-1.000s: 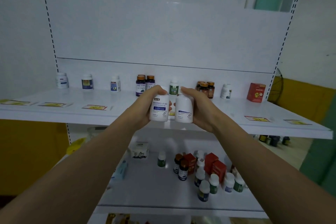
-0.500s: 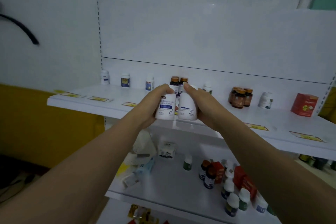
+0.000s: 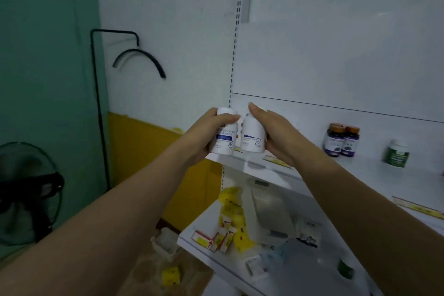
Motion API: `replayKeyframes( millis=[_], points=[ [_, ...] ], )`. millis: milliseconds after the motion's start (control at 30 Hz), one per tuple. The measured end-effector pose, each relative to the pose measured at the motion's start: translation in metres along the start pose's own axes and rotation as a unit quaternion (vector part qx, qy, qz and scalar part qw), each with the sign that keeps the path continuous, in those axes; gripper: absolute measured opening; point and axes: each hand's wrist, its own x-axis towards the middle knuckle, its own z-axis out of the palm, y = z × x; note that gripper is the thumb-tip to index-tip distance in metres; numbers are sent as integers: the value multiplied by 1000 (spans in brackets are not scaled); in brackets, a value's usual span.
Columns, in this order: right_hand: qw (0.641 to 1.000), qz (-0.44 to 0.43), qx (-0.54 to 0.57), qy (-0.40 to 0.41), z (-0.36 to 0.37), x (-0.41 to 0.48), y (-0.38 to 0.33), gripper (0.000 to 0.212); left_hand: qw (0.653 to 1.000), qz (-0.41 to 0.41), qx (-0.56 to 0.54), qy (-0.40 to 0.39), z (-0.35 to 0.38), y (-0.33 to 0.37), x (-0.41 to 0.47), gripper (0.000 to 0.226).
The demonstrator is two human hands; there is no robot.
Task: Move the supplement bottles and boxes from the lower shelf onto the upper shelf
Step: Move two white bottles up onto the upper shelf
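My left hand (image 3: 206, 131) grips a white supplement bottle with a blue label (image 3: 224, 137). Right beside it, my right hand (image 3: 274, 127) grips a second white bottle (image 3: 252, 137). Both bottles are upright, side by side, just above the left end of the upper shelf (image 3: 360, 175). On that shelf stand two dark bottles with orange caps (image 3: 341, 140) and a green-labelled bottle (image 3: 396, 154). The lower shelf (image 3: 199, 247) below holds small boxes (image 3: 216, 238), yellow packets and a green-capped bottle (image 3: 344, 269).
A white slotted upright (image 3: 234, 55) marks the left edge of the shelving. Left of it are a white wall with a black hose (image 3: 141, 60), a green door and a dark fan (image 3: 26, 190). A cardboard box (image 3: 168, 269) sits on the floor below.
The view has swung left. Both hands have carried the two white bottles to the left end of the upper shelf, still held side by side.
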Motion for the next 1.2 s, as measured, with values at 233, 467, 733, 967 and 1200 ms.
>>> replayKeyframes(
  millis=[233, 467, 733, 967, 1200],
  points=[
    [1000, -6, -15, -24, 66, 73, 6, 51, 998, -2, 43, 44, -84, 6, 41, 39],
    [996, -15, -84, -14, 77, 160, 27, 42, 998, 13, 55, 40, -142, -15, 126, 37],
    [990, -1, -133, 48, 50, 260, 38, 30, 994, 18, 104, 3, -170, -39, 245, 41],
    [973, 29, -195, 123, 21, 321, 58, 41, 988, 2, 149, -45, -166, -51, 339, 40],
    [945, 84, -217, 230, 6, 350, 98, 39, 967, 12, 209, -144, -169, -95, 394, 22]
  ],
)
